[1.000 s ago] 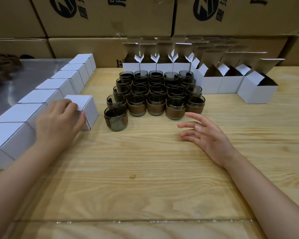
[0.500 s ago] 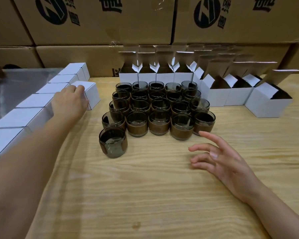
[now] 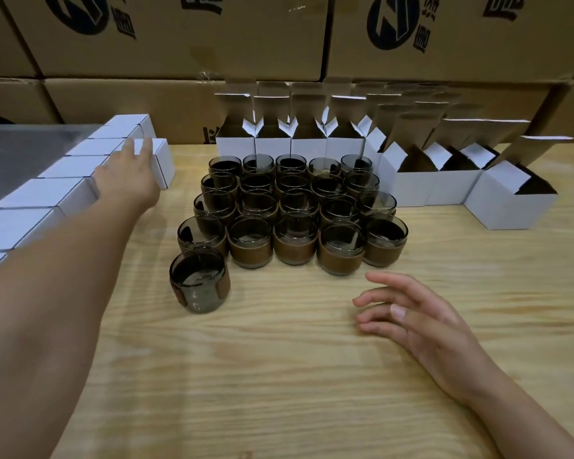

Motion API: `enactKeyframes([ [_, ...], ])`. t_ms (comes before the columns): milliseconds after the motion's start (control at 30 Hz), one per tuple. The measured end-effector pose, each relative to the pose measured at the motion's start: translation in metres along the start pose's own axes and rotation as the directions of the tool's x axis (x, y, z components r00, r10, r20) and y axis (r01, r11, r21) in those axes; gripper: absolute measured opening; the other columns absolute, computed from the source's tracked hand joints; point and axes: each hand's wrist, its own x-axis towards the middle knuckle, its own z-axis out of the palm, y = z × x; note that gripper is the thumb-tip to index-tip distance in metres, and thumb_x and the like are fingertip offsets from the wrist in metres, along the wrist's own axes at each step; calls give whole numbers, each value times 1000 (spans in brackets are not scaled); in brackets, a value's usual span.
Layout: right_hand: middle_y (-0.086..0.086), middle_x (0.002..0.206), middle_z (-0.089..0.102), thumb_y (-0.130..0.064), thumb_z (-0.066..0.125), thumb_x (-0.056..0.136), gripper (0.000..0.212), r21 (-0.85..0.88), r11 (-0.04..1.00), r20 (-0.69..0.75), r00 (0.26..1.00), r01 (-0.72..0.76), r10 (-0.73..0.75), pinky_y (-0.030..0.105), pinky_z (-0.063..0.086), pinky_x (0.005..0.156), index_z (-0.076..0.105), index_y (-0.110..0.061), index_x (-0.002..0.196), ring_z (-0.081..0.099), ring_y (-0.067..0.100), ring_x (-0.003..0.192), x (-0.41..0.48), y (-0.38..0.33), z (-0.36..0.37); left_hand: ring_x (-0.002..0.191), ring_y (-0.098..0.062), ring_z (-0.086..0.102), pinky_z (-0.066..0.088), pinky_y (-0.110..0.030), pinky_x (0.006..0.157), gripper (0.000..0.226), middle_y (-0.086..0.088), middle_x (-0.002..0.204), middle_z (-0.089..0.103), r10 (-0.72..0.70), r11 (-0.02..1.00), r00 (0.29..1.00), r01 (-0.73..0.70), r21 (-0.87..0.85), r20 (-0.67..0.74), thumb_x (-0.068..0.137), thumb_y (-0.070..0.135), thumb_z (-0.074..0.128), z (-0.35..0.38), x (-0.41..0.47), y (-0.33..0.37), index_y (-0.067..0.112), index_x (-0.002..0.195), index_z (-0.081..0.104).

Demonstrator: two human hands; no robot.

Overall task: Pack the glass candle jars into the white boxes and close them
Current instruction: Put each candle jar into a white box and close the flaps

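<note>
Closest in, the right hand (image 3: 424,323) hovers over the wooden table (image 3: 279,376), fingers loose, holding nothing. A lone jar (image 3: 199,281) stands upright, mouth up, ahead of the other jars (image 3: 295,207). Further left, the left hand (image 3: 126,180) lies flat against a closed white box (image 3: 161,160) beside a row of closed boxes (image 3: 43,193). Open boxes (image 3: 411,180) stand behind.

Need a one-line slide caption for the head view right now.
Left hand sets a closed white box beside the finished row; right hand hovers open near the jars.
</note>
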Motion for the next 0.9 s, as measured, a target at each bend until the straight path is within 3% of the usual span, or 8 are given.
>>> enactKeyframes([
  [100,22,102,66,-6,54,82,40,-18,1000,4,1000,11,-11,38,56,82,56,-3,122,64,33,89,0,0,0,130,-39,33,31,-51,101,65,-19,147,34,-7,981,984,-28,-193,-180,85,-3,48,-20,-16,22,14,146,33],
  [200,21,100,67,-9,52,80,40,-34,999,6,1000,4,-4,35,56,80,57,-2,120,65,31,88,-1,-1,3,122,-36,44,38,-45,100,46,-17,132,49,-43,915,966,-64,-398,-254,89,4,43,-52,-38,51,13,134,50],
  [300,20,98,67,-12,55,79,38,-42,999,-4,1000,-8,7,34,57,79,59,-4,116,66,27,86,2,-2,5,98,-23,59,45,-34,85,33,-3,104,64,-29,763,966,-144,-631,-256,90,10,43,-76,-82,93,18,115,63],
  [400,16,95,68,-14,57,79,36,-41,999,-9,1000,-16,16,33,57,77,60,-5,114,67,25,84,2,-1,6,63,-7,51,40,-26,60,27,13,75,57,67,564,963,-253,-786,-262,89,9,46,-88,-150,134,22,100,67],
  [500,16,93,68,-4,51,90,24,-42,999,-21,1000,-17,16,32,57,75,60,-4,112,68,23,80,3,0,6,62,3,47,35,-20,59,23,19,73,55,172,482,948,-319,-816,-269,88,8,51,-78,-214,166,21,95,69],
  [700,13,92,67,1,44,96,23,-84,996,-16,1000,1,-3,30,56,74,62,-7,109,66,21,79,1,1,7,69,-8,51,44,-26,70,22,14,73,56,72,436,997,6,-900,42,88,7,52,-33,-277,180,20,94,68],
  [833,10,88,68,2,46,95,21,-141,990,-39,999,16,-22,28,57,74,64,-7,104,66,19,78,0,3,11,59,0,51,39,-16,60,23,10,71,58,24,396,988,129,-909,151,86,6,51,-24,-272,173,21,91,68],
  [900,6,87,68,1,48,95,23,-195,979,-143,985,64,-93,27,55,75,66,-12,97,64,17,79,3,1,11,58,3,53,40,-13,54,24,8,73,62,8,380,985,159,-911,175,85,7,50,-23,-268,173,23,88,68],
])
